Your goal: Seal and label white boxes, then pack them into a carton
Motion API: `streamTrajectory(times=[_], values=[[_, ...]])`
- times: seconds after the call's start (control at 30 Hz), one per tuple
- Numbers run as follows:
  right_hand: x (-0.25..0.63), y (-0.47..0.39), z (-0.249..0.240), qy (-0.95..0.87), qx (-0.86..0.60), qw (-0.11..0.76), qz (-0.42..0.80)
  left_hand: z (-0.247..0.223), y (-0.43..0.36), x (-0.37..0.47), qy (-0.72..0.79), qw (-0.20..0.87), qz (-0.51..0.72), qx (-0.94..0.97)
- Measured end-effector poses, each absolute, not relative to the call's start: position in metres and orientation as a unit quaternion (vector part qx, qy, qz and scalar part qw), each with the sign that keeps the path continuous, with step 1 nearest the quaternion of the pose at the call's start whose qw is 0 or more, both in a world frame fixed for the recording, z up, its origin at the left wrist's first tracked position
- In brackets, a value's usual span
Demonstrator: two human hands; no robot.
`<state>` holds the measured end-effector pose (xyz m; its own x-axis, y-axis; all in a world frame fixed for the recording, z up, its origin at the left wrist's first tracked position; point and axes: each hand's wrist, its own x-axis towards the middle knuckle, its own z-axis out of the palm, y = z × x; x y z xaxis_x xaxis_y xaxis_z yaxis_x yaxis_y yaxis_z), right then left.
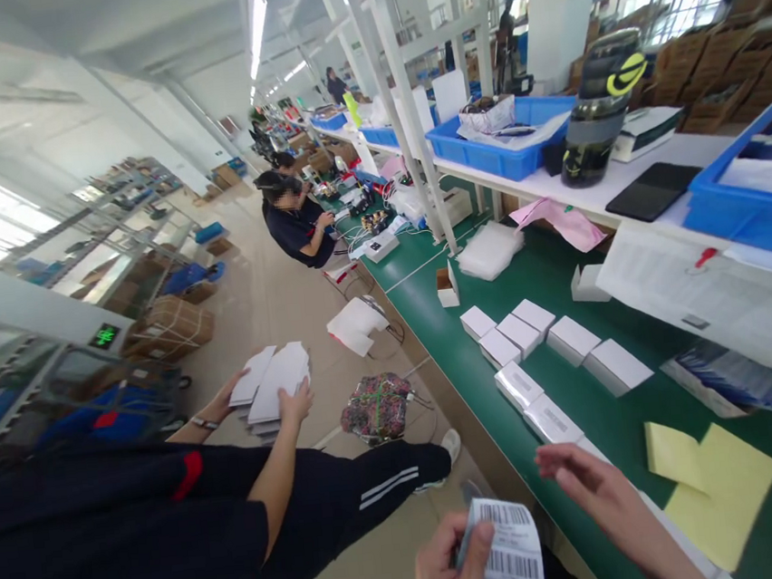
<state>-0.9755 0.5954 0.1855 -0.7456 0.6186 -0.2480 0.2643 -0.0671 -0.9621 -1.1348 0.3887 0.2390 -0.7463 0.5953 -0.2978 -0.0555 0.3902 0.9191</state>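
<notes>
At the bottom of the head view, my left hand (pixel 453 561) is closed on a curled strip of white labels (pixel 511 560) printed with barcodes. My right hand (pixel 600 492) is just to its right, above the table edge, fingers apart and holding nothing. Beyond it a row of small white boxes (pixel 519 386) runs along the green table (pixel 421 300); the nearest ones carry labels and are partly hidden by my right hand. Several more white boxes (pixel 572 338) sit behind that row. Yellow paper (pixel 726 493) lies right of my right hand.
Left, a person (pixel 109 535) in dark clothes holds flat white cartons (pixel 278 377). A patterned stool (pixel 378 408) stands beside the table. Above the table, a shelf (pixel 622 185) holds blue bins (pixel 501 146), a dark bottle (pixel 598 114) and a black tablet (pixel 653 191). Another person sits farther along.
</notes>
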Motion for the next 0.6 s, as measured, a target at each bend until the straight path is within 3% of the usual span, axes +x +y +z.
streamTrajectory(times=[0.07, 0.23, 0.47, 0.6], values=[[-0.972, 0.557, 0.228, -0.653, -0.262, 0.138, 0.697, 0.242, 0.388, -1.129, 0.759, 0.302, 0.526, 0.238], [-0.961, 0.502, 0.276, -0.715, -0.297, 0.172, 0.609, 0.248, 0.376, -1.127, 0.690, 0.201, 0.539, 0.439], [-0.946, 0.433, 0.272, -0.699, -0.367, 0.218, 0.573, 0.281, 0.339, -1.141, 0.621, 0.382, 0.482, 0.486], [-0.944, 0.395, 0.282, -0.713, -0.424, 0.229, 0.509, 0.283, 0.321, -1.141, 0.617, 0.403, 0.436, 0.517]])
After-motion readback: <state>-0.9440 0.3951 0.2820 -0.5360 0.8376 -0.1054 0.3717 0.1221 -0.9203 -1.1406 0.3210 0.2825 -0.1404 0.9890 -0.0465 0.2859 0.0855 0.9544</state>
